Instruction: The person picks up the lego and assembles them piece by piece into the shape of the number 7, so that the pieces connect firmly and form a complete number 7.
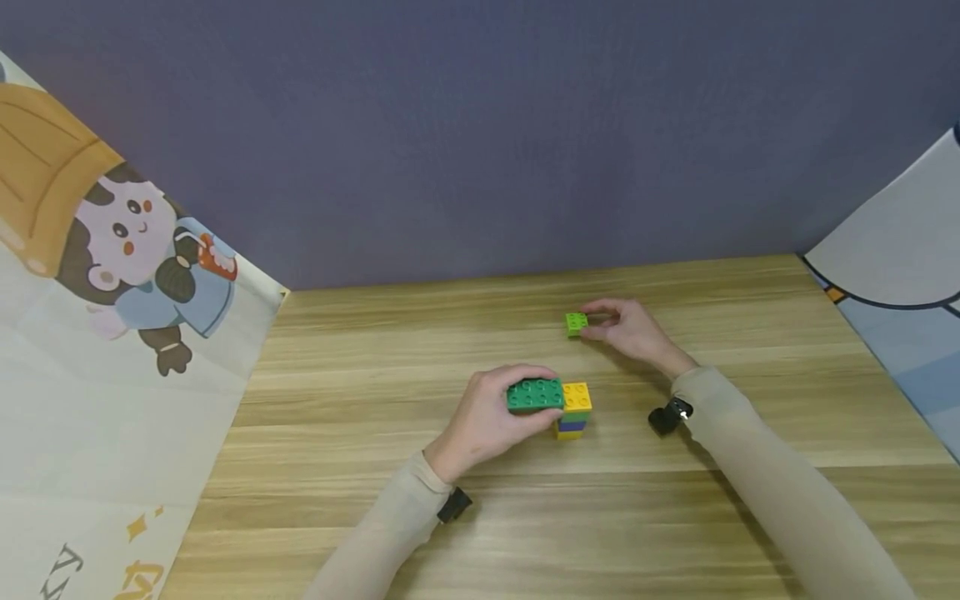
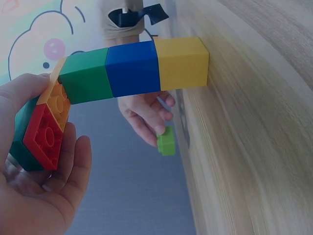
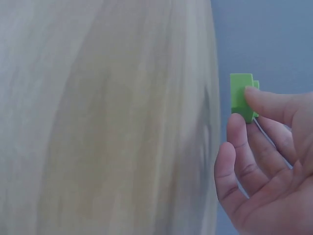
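My left hand point(image 1: 487, 417) grips the dark green toy building brick point(image 1: 534, 395) at the top of a small tower, thumb on one side and fingers on the other. Below that brick, a red brick point(image 2: 43, 137) shows its hollow underside beside an orange-yellow one point(image 2: 58, 100). The column under them is a green brick point(image 2: 87, 76), a blue brick point(image 2: 133, 68) and a yellow brick point(image 2: 183, 63) standing on the table. Farther back, my right hand point(image 1: 630, 329) pinches a small light green brick point(image 3: 241, 93) between thumb and fingertips, close over the table, studs up.
The wood-grain table point(image 1: 360, 350) meets a dark blue-grey panel point(image 1: 480, 150) at the back. A white panel with a cartoon figure point(image 1: 135, 225) stands at the left, and another printed panel point(image 1: 900, 233) at the right. Black wrist devices point(image 1: 453, 505) sit at both cuffs.
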`<state>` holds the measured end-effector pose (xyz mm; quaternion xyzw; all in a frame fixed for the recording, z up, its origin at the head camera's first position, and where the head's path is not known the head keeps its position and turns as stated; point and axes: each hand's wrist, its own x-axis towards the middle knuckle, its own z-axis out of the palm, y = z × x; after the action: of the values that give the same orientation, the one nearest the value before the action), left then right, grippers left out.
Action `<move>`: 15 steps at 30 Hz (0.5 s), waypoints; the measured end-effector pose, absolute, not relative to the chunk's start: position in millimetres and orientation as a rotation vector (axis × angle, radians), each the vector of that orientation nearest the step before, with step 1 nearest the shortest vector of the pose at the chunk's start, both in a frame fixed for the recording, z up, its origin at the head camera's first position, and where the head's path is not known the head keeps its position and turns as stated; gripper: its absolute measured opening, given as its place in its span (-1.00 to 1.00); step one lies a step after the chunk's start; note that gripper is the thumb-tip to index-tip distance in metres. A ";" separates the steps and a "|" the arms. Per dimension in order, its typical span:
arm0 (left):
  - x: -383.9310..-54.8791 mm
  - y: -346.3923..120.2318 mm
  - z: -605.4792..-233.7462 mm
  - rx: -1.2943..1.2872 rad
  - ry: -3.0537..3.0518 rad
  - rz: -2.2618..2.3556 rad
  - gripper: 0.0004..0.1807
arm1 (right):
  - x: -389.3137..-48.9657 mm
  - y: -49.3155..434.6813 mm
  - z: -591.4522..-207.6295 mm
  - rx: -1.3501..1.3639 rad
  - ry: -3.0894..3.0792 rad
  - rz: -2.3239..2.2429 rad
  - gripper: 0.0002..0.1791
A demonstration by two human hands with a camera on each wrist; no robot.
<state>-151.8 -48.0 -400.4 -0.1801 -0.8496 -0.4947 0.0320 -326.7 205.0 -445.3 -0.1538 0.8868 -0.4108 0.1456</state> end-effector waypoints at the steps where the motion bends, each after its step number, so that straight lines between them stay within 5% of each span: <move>1: -151.7 -47.9 -400.3 -0.553 -2.616 -1.523 -0.57 | -325.5 205.4 -443.5 -0.444 2.553 -1.186 -0.44; 15: -153.5 -46.1 -403.1 -0.577 -2.588 -1.553 -0.57 | -308.6 203.4 -425.1 -0.576 2.523 -1.272 -0.48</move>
<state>-153.5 -46.1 -403.1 -0.1877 -0.8418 -0.5050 0.0345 -308.6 203.4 -425.1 -0.1981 0.8676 -0.4376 0.1287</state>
